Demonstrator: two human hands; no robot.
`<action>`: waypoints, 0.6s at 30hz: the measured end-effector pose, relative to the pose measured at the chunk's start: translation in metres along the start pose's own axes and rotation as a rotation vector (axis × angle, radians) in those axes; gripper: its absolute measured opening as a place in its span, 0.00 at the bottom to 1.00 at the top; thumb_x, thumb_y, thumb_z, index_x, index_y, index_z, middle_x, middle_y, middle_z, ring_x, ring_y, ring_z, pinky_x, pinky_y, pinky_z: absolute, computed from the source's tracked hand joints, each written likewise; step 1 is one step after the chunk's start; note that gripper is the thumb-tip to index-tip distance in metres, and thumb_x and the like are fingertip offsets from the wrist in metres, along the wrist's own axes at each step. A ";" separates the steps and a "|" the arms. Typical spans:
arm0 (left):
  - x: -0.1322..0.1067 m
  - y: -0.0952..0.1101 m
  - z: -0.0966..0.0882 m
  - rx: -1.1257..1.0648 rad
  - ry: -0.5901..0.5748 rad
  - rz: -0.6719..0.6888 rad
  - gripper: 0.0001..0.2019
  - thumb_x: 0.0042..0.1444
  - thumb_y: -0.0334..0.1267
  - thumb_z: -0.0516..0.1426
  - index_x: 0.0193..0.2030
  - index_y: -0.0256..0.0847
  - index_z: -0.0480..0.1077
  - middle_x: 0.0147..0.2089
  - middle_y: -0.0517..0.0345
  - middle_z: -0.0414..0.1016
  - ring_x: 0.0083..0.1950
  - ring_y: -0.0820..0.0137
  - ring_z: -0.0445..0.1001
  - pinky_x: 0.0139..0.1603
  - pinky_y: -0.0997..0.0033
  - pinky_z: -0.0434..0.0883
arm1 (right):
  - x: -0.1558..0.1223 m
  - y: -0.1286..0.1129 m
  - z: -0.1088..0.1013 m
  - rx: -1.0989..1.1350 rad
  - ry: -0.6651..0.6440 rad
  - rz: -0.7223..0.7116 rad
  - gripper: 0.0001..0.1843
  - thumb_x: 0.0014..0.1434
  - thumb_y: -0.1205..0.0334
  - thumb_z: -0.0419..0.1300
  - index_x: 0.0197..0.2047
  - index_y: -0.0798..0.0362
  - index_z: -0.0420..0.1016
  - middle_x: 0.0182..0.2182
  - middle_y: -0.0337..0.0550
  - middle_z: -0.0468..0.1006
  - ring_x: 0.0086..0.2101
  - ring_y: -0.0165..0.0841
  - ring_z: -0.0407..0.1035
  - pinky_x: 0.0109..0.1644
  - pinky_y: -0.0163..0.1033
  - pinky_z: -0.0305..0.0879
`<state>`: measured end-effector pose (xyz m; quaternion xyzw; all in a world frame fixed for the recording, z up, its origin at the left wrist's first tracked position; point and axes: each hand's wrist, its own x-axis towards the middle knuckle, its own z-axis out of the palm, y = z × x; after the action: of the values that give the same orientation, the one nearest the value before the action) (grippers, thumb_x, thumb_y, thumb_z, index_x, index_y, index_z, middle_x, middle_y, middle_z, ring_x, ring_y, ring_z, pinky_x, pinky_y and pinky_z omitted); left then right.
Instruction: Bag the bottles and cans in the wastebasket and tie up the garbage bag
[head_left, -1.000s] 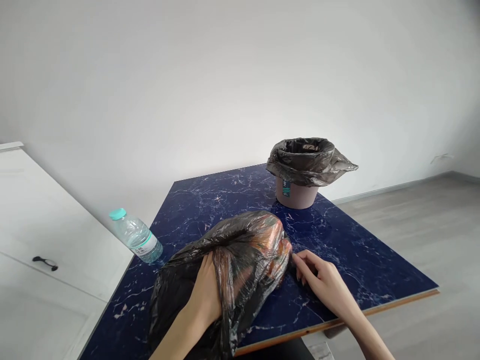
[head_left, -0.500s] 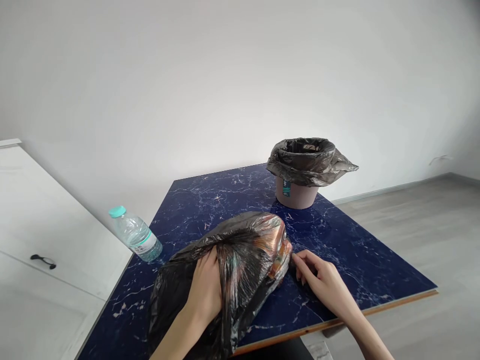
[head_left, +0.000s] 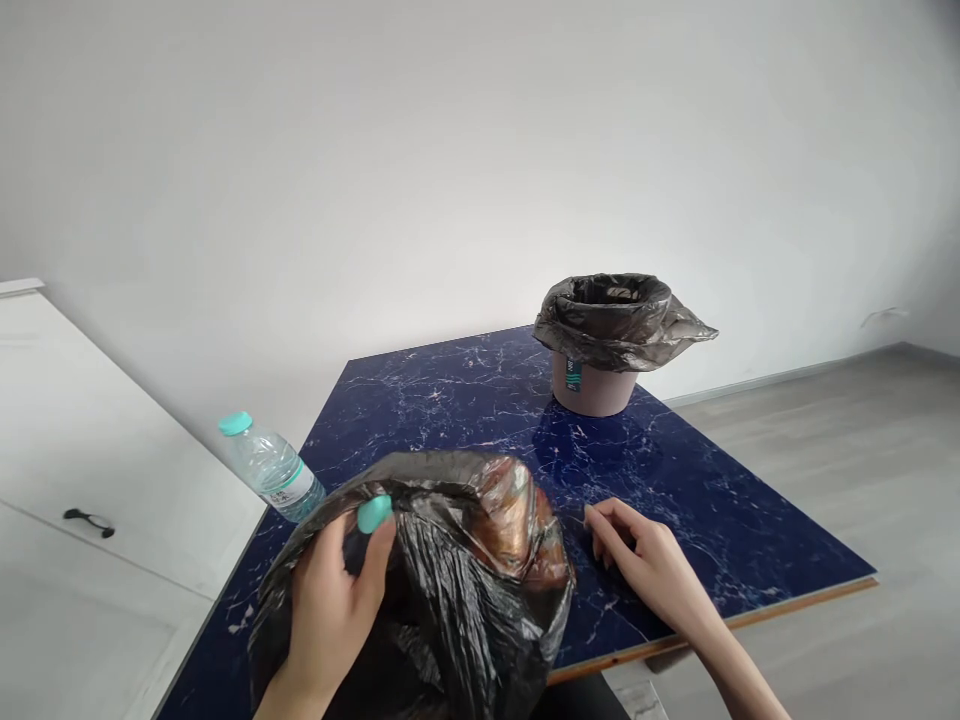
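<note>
My left hand (head_left: 337,590) reaches into the mouth of a black plastic bag (head_left: 457,590). Its thumb and fingers are closed round a teal bottle cap (head_left: 375,513); whatever lies below the cap is hidden by the hand and the bag. Orange-brown items show through the thin film at the bag's right side. My right hand (head_left: 649,560) rests on the blue marbled table, right of the bag and apart from it. Its fingers are curled in towards the thumb, and nothing shows in them.
A clear water bottle (head_left: 274,465) with a teal lid stands at the table's left edge, close to the bag. Towards the back right is a pinkish bin (head_left: 596,388) lined with a black bag (head_left: 622,340). A white cabinet (head_left: 97,450) is on the left.
My left hand has moved left and towards me, and a teal cap now shows in its fingers. The bag has shifted towards me, away from my right hand, which has stayed in place.
</note>
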<state>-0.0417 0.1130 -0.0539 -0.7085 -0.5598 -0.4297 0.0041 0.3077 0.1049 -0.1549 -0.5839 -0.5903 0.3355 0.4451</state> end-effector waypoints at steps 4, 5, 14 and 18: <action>0.001 0.012 -0.010 -0.132 0.060 -0.109 0.22 0.70 0.62 0.56 0.46 0.44 0.73 0.27 0.61 0.71 0.29 0.61 0.79 0.32 0.68 0.79 | -0.001 0.003 0.001 0.002 -0.008 0.011 0.26 0.74 0.34 0.54 0.36 0.46 0.74 0.26 0.36 0.77 0.28 0.35 0.72 0.36 0.37 0.64; 0.002 0.014 -0.010 -0.150 0.065 -0.121 0.22 0.70 0.63 0.56 0.45 0.44 0.72 0.26 0.62 0.69 0.27 0.63 0.77 0.30 0.68 0.78 | -0.001 0.004 0.001 0.005 -0.011 0.014 0.26 0.74 0.34 0.54 0.36 0.46 0.74 0.26 0.36 0.77 0.28 0.35 0.72 0.36 0.37 0.64; 0.007 0.004 0.014 -0.337 -0.045 -0.189 0.25 0.71 0.65 0.54 0.59 0.47 0.70 0.48 0.49 0.81 0.51 0.54 0.84 0.51 0.61 0.81 | 0.008 -0.003 0.007 0.044 0.111 -0.131 0.20 0.74 0.40 0.58 0.50 0.47 0.77 0.41 0.44 0.83 0.39 0.39 0.77 0.44 0.40 0.72; 0.037 0.002 0.038 -0.434 -0.226 -0.136 0.29 0.71 0.68 0.52 0.65 0.51 0.68 0.78 0.45 0.66 0.80 0.49 0.62 0.76 0.50 0.66 | 0.021 -0.016 0.022 0.011 0.125 -0.294 0.23 0.75 0.44 0.59 0.66 0.43 0.71 0.63 0.49 0.77 0.55 0.43 0.76 0.61 0.47 0.75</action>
<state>-0.0170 0.1595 -0.0540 -0.6972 -0.4977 -0.4571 -0.2395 0.2834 0.1269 -0.1456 -0.5085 -0.6387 0.2332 0.5283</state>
